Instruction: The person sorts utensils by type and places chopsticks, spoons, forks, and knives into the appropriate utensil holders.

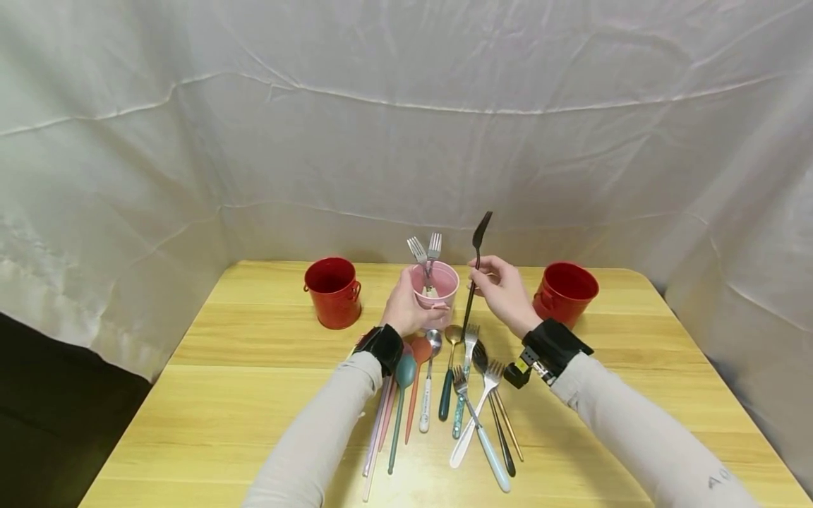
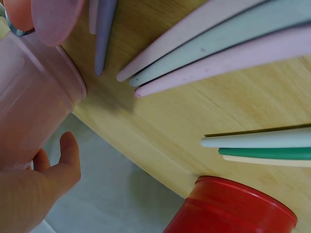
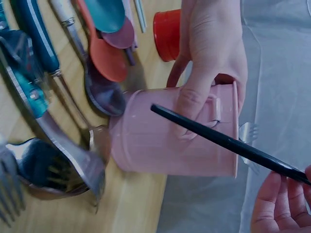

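My left hand point(image 1: 406, 307) grips a small pink bucket point(image 3: 180, 155) by its side, thumb over the handle lug. Two silver forks point(image 1: 435, 245) stand in the bucket with tines up. To the right of the bucket, my right hand point(image 1: 504, 291) pinches a black fork point(image 1: 471, 300) by its handle, tines up and handle end pointing down. The fork's handle is apart from the bucket in the right wrist view. In front of the hands lie several spoons and forks, among them a teal spoon point(image 1: 405, 374), an orange spoon point(image 1: 420, 349) and a light-blue-handled fork point(image 1: 485, 448).
One red bucket point(image 1: 334, 303) stands at the left and another red bucket point(image 1: 565, 296) at the right, partly behind the right wrist. Slim pastel handles point(image 2: 204, 63) and a green-and-white group of handles point(image 2: 265, 153) lie on the wooden table point(image 1: 241, 381). A pale cloth point(image 1: 444, 155) hangs behind.
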A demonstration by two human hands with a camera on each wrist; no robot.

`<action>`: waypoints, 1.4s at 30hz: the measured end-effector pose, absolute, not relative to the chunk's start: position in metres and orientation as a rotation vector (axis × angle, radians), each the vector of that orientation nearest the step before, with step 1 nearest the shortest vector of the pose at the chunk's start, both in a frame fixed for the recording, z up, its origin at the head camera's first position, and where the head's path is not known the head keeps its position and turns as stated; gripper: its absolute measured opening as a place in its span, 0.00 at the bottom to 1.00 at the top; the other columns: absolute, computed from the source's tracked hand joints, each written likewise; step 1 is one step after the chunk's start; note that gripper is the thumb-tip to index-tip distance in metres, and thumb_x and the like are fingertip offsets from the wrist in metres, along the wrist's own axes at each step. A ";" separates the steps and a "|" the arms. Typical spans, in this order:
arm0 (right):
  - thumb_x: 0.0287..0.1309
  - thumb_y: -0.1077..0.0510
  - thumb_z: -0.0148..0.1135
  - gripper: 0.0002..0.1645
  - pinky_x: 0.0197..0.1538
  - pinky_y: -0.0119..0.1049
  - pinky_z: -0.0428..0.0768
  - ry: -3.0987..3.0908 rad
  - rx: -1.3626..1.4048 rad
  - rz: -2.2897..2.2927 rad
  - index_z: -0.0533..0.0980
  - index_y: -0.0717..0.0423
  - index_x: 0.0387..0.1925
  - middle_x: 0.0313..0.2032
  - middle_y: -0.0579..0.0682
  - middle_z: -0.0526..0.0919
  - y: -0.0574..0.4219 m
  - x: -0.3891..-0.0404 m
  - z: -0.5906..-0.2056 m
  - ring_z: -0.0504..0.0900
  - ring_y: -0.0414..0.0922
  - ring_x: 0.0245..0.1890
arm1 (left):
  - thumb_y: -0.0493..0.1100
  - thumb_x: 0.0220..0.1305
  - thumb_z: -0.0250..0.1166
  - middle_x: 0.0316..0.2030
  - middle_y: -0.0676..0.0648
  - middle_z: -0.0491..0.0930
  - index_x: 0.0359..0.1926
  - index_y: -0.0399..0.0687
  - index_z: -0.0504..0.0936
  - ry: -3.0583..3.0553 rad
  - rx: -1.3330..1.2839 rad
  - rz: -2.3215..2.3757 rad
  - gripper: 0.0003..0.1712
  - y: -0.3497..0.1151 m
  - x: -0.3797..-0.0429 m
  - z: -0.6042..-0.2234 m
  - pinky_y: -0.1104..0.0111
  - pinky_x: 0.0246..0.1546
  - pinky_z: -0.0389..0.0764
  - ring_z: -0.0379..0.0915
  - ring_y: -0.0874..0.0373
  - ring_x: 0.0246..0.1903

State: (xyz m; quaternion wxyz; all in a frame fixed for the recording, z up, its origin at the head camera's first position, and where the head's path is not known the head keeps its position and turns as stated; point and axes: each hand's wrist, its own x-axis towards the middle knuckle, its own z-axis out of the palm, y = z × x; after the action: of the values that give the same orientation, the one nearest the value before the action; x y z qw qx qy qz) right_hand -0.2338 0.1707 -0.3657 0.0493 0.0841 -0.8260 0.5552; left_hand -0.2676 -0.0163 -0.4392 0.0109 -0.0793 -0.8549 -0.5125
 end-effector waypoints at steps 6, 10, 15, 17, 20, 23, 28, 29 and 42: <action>0.66 0.63 0.53 0.14 0.48 0.48 0.80 -2.397 0.287 1.662 0.72 0.68 0.50 0.40 0.64 0.76 0.158 -0.233 -0.350 0.79 0.56 0.40 | 0.44 0.38 0.80 0.57 0.46 0.71 0.63 0.51 0.57 -2.672 -0.253 -1.603 0.54 -0.016 -0.265 -0.436 0.54 0.59 0.69 0.68 0.49 0.58; 0.64 0.67 0.53 0.13 0.47 0.51 0.80 -2.283 0.306 1.654 0.73 0.71 0.48 0.40 0.67 0.77 0.145 -0.230 -0.335 0.78 0.58 0.38 | 0.45 0.38 0.80 0.57 0.46 0.71 0.63 0.51 0.57 -2.679 -0.249 -1.590 0.54 -0.016 -0.265 -0.436 0.54 0.59 0.69 0.68 0.48 0.58; 0.64 0.68 0.53 0.12 0.44 0.42 0.81 -2.178 0.333 1.647 0.74 0.72 0.47 0.40 0.71 0.77 0.135 -0.233 -0.328 0.78 0.60 0.38 | 0.46 0.38 0.79 0.56 0.45 0.71 0.64 0.50 0.56 -2.691 -0.260 -1.573 0.54 -0.016 -0.267 -0.438 0.54 0.59 0.70 0.68 0.47 0.57; 0.64 0.68 0.53 0.12 0.42 0.34 0.81 -2.151 0.338 1.648 0.74 0.72 0.47 0.40 0.71 0.77 0.132 -0.234 -0.327 0.78 0.60 0.38 | 0.46 0.38 0.80 0.56 0.45 0.71 0.64 0.50 0.56 -2.696 -0.260 -1.569 0.55 -0.016 -0.267 -0.438 0.55 0.59 0.70 0.68 0.47 0.57; 0.64 0.68 0.53 0.12 0.39 0.26 0.77 -2.111 0.336 1.647 0.74 0.72 0.47 0.39 0.70 0.77 0.130 -0.236 -0.326 0.77 0.61 0.37 | 0.47 0.38 0.80 0.57 0.45 0.70 0.65 0.50 0.56 -2.703 -0.250 -1.570 0.55 -0.016 -0.267 -0.439 0.55 0.58 0.70 0.68 0.48 0.57; 0.64 0.67 0.53 0.13 0.39 0.22 0.76 -2.076 0.330 1.653 0.73 0.72 0.47 0.39 0.68 0.77 0.128 -0.239 -0.326 0.77 0.60 0.38 | 0.47 0.38 0.80 0.58 0.45 0.70 0.65 0.51 0.56 -2.710 -0.237 -1.573 0.55 -0.016 -0.268 -0.439 0.55 0.59 0.69 0.67 0.49 0.58; 0.63 0.66 0.55 0.13 0.40 0.25 0.78 -2.041 0.321 1.660 0.74 0.70 0.47 0.38 0.66 0.78 0.130 -0.251 -0.337 0.78 0.58 0.38 | 0.47 0.36 0.80 0.57 0.47 0.71 0.65 0.51 0.57 -2.697 -0.245 -1.549 0.56 -0.016 -0.269 -0.440 0.55 0.59 0.69 0.68 0.52 0.56; 0.63 0.65 0.55 0.13 0.40 0.25 0.78 -2.045 0.313 1.655 0.75 0.69 0.47 0.38 0.65 0.79 0.131 -0.255 -0.341 0.78 0.57 0.38 | 0.47 0.36 0.80 0.56 0.47 0.71 0.64 0.51 0.57 -2.695 -0.247 -1.541 0.56 -0.016 -0.269 -0.441 0.56 0.59 0.69 0.68 0.53 0.56; 0.61 0.60 0.59 0.12 0.40 0.42 0.81 -2.283 0.331 1.394 0.79 0.63 0.44 0.36 0.57 0.84 0.134 -0.275 -0.379 0.81 0.49 0.35 | 0.44 0.37 0.80 0.57 0.47 0.72 0.65 0.49 0.57 -2.678 -0.261 -1.551 0.55 -0.015 -0.268 -0.440 0.58 0.59 0.69 0.68 0.54 0.56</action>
State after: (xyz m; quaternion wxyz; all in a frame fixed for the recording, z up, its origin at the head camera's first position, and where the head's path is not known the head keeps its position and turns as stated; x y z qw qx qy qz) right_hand -0.2749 0.1340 -0.3792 0.2215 0.1196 -0.8259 0.5044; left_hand -0.2683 -0.0153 -0.4397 0.0178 -0.0839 -0.8622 -0.4993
